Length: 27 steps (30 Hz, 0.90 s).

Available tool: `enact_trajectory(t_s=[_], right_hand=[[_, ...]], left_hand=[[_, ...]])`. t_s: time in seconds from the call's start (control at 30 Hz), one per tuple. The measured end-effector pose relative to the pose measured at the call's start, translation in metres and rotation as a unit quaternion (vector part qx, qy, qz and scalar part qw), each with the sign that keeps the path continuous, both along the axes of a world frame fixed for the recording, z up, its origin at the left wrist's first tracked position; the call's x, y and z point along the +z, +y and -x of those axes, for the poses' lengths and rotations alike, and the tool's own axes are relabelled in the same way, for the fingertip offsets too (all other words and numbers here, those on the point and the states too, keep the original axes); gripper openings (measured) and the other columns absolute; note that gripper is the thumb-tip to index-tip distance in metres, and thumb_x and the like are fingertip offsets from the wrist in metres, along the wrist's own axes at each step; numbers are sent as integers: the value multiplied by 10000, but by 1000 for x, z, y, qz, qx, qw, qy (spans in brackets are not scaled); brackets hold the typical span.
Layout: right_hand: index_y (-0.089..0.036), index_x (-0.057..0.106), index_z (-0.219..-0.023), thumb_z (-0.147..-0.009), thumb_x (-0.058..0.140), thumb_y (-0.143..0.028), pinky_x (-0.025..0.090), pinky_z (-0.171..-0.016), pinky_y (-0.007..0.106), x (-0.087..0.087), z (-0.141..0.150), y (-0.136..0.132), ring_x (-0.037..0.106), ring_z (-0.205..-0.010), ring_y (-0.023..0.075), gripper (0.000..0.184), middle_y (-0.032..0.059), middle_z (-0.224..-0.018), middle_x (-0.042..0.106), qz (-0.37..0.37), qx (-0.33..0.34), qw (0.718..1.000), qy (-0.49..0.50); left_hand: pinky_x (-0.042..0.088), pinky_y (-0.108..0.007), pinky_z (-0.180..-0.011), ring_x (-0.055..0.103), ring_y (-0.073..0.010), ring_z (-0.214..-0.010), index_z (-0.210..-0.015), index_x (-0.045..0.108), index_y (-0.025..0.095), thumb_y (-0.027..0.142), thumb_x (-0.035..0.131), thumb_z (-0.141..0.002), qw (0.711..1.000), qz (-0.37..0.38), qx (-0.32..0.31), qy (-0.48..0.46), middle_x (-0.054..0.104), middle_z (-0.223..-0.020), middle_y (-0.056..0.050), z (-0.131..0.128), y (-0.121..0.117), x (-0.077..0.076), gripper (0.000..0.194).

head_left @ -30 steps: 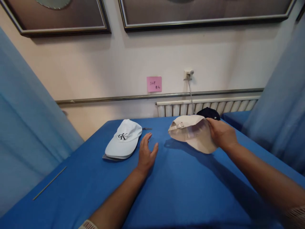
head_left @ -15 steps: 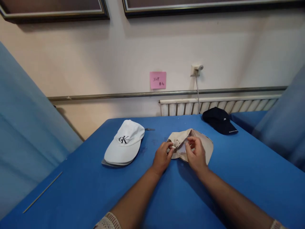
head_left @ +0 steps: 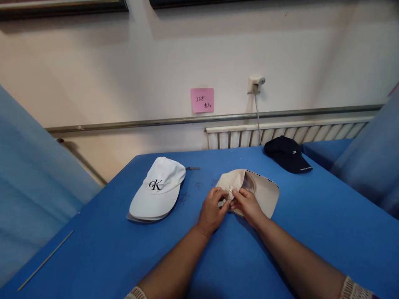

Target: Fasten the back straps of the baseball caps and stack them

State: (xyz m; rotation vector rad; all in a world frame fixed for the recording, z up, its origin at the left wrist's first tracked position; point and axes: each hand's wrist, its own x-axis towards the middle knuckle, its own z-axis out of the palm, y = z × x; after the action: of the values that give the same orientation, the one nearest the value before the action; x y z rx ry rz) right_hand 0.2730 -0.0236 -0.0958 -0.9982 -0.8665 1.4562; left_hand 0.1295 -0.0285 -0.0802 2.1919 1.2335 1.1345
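Note:
A beige cap (head_left: pixel 260 192) lies upside down on the blue table (head_left: pixel 280 249), its back strap turned toward me. My left hand (head_left: pixel 212 209) and my right hand (head_left: pixel 246 205) meet at that strap, both with fingers pinched on it around the small buckle. A white cap (head_left: pixel 157 189) with a black logo sits to the left of my left hand, apart from it. A black cap (head_left: pixel 288 154) rests at the table's far right edge.
A thin metal rod (head_left: pixel 45 261) lies near the table's left edge. Blue curtains (head_left: pixel 31 174) hang on both sides. Behind the table are a white radiator (head_left: pixel 289 133), a wall rail, a pink note (head_left: pixel 202 100) and a socket with a cable.
My right hand brought the beige cap from the right down to the table's middle. My left hand left the table and joined it at the strap, where both now pinch closer together.

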Motion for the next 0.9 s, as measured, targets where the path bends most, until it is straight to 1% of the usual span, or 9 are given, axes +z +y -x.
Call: enact_trajectory(t_s=[0.07,0.13,0.23,0.3,0.5,0.57,0.67,0.77,0.9], right_hand=[[-171,565,-685,-659,696,-619,465,-489,241,-4,2,-2,541,-494,114,468,-21,-560,584,-23,-10,999,-43],[-175,547,-635,-695,648,-642,452,-479,239,-9,5,-2,519,-481,112,482,-30,-531,550,-54,-20,994,-89],[-181,536,-611,-753,575,-658,453,-497,247,-14,6,-2,536,-507,130,499,-19,-535,556,-94,-9,986,-134],[-185,543,-611,-779,540,-658,445,-500,249,-15,5,-2,540,-519,140,502,-12,-539,566,-113,-5,981,-158],[-193,556,-579,-795,534,-632,412,-508,250,-15,1,-4,514,-526,145,490,-8,-531,556,-166,-37,961,-219],[-190,562,-587,-792,538,-635,415,-503,252,-15,1,-3,523,-513,144,491,-6,-529,567,-156,-27,966,-205],[-188,544,-587,-769,541,-672,406,-447,253,-17,0,0,513,-436,139,517,-10,-469,550,-101,-11,980,-169],[-184,555,-606,-747,536,-707,388,-401,255,-17,-1,4,495,-379,144,542,-15,-409,521,-55,-8,987,-148],[-176,579,-635,-729,564,-698,390,-398,258,-21,-1,7,504,-388,149,530,-17,-421,532,-56,-10,988,-145]], left_hand=[[453,-298,-819,554,-176,-908,-899,571,207,197,565,-821,1000,-5,-1,6,583,-940,-43,0,0,1,78],[454,-303,-801,547,-177,-875,-863,552,204,208,569,-818,1000,-2,14,12,577,-892,-36,0,-1,1,48],[454,-305,-771,541,-173,-836,-858,542,202,233,578,-813,999,2,41,6,575,-870,-31,0,-1,-1,65],[453,-304,-759,539,-169,-816,-863,537,202,247,578,-815,999,7,48,1,568,-861,-27,0,-1,-2,77],[450,-287,-736,535,-156,-788,-856,529,203,260,577,-817,998,28,52,-20,554,-854,-18,-1,0,-3,85],[443,-276,-718,523,-151,-771,-816,519,202,254,574,-813,999,29,43,-17,545,-837,-15,-1,0,-1,76],[428,-267,-706,504,-150,-769,-779,496,202,214,575,-785,1000,20,21,-1,527,-819,-9,-3,-1,1,80],[418,-269,-728,498,-157,-802,-765,481,204,159,576,-743,1000,15,-2,8,520,-814,-4,-5,-3,2,107],[416,-256,-702,494,-143,-763,-769,481,200,156,581,-741,999,44,-5,-30,504,-825,0,-8,-4,1,112]])
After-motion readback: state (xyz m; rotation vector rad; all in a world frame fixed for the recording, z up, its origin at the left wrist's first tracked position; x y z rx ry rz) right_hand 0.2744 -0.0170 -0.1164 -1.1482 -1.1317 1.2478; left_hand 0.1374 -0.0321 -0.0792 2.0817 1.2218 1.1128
